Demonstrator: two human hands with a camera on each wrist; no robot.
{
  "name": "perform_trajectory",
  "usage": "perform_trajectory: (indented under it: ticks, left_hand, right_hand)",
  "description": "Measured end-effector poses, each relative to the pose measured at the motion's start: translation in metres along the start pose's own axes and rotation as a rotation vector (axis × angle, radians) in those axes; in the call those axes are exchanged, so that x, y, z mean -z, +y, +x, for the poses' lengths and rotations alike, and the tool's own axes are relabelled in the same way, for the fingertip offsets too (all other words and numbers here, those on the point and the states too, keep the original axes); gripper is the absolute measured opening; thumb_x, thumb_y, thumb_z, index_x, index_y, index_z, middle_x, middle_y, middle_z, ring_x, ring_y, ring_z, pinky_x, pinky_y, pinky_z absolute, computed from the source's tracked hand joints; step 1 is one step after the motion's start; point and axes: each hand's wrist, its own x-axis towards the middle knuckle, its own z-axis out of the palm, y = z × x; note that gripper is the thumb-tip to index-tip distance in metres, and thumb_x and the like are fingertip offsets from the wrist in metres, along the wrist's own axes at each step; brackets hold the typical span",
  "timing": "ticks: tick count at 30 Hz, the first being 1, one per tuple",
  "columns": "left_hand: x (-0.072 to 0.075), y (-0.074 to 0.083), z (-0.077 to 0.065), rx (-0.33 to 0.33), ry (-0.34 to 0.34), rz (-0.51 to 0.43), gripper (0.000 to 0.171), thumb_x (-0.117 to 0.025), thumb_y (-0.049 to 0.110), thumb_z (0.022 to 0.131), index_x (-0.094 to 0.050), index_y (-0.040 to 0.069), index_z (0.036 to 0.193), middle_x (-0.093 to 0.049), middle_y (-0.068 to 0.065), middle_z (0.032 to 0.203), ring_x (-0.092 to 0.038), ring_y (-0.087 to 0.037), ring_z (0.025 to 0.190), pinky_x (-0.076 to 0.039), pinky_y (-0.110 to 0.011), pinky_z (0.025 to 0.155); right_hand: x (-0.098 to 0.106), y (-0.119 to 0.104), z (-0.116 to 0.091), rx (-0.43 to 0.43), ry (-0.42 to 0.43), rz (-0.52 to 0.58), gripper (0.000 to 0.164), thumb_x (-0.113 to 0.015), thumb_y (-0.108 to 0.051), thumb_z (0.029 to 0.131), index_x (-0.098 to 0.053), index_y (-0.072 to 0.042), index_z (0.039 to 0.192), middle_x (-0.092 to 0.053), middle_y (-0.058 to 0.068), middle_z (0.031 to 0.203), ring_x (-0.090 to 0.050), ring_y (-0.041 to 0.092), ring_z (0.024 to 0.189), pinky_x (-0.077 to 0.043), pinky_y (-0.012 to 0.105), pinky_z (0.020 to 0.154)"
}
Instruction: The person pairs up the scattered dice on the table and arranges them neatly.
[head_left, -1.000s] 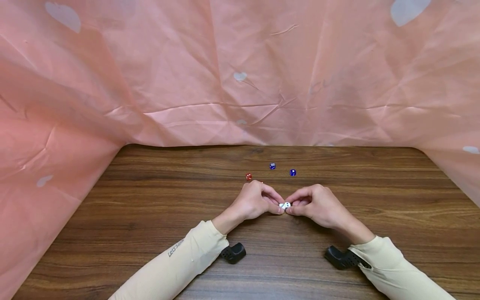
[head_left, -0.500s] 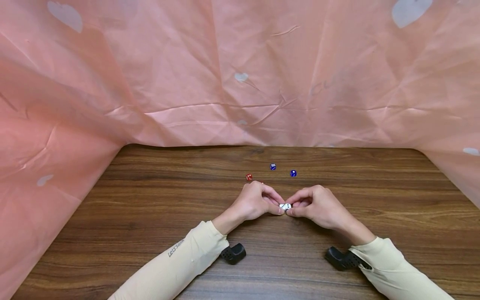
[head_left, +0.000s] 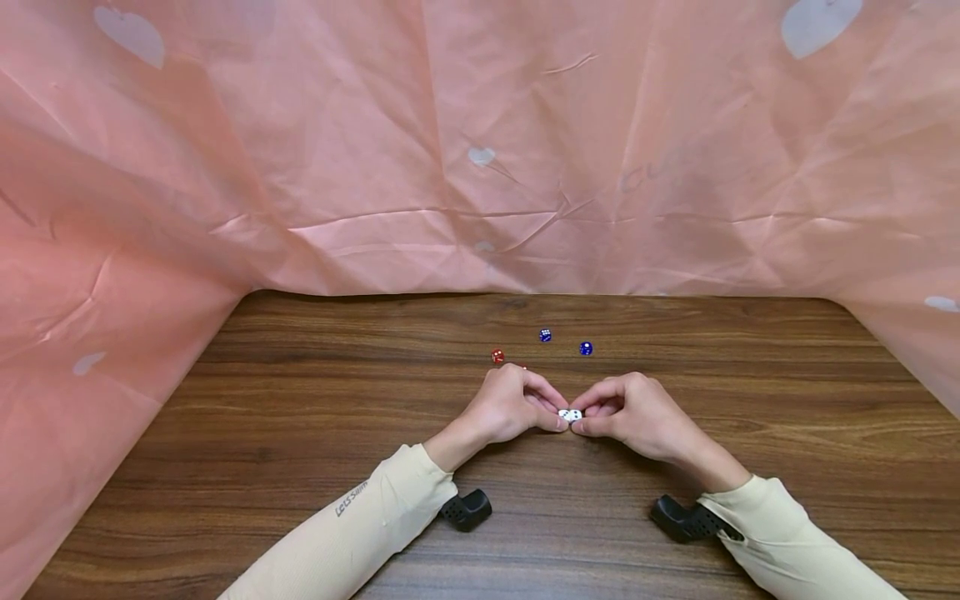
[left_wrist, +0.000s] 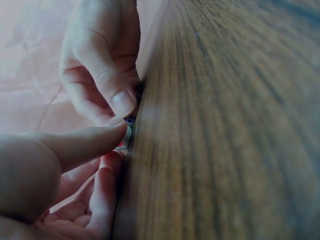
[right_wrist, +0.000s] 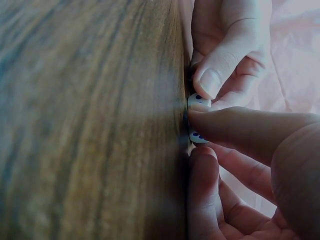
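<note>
Two white dice with dark pips sit side by side at the middle of the wooden table. My left hand (head_left: 510,404) pinches the left white die (head_left: 564,414) between thumb and fingers. The right white die (head_left: 576,416) is held the same way by my right hand (head_left: 641,417). In the right wrist view, blue pips show on the right-hand die (right_wrist: 199,137) below my thumb. The left-hand die (right_wrist: 198,99) shows just above that thumb. From the left wrist, the thumbs hide most of both dice, close against the tabletop.
Beyond the hands lie a red die (head_left: 497,356) and two blue dice, one nearer the middle (head_left: 545,335) and one farther right (head_left: 587,348). A small red bit (head_left: 525,368) peeks out behind my left hand. Pink cloth (head_left: 480,242) hangs along the table's back edge.
The right white die was slightly tilted one second ago and now sits more level beside the left one. Both hands stay in nearly the same place.
</note>
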Motion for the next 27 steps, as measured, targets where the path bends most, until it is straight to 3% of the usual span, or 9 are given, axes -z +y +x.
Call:
perform_trajectory:
  ticks: [27]
  left_hand:
    - [0.0018,-0.0033,0.0007,0.008,-0.004,-0.013,0.018,-0.096,0.017,0.075,-0.085,0.02,0.088,-0.082,0.006,0.081,-0.074,0.001,0.074,-0.051,-0.018,0.072]
  right_hand:
    - [-0.0018,-0.0012,0.0018,0.0,0.017,-0.018,0.02,-0.092,-0.026,0.082,-0.085,-0.02,0.1,-0.075,-0.007,0.08,-0.066,0.004,0.071,-0.051,0.021,0.065]
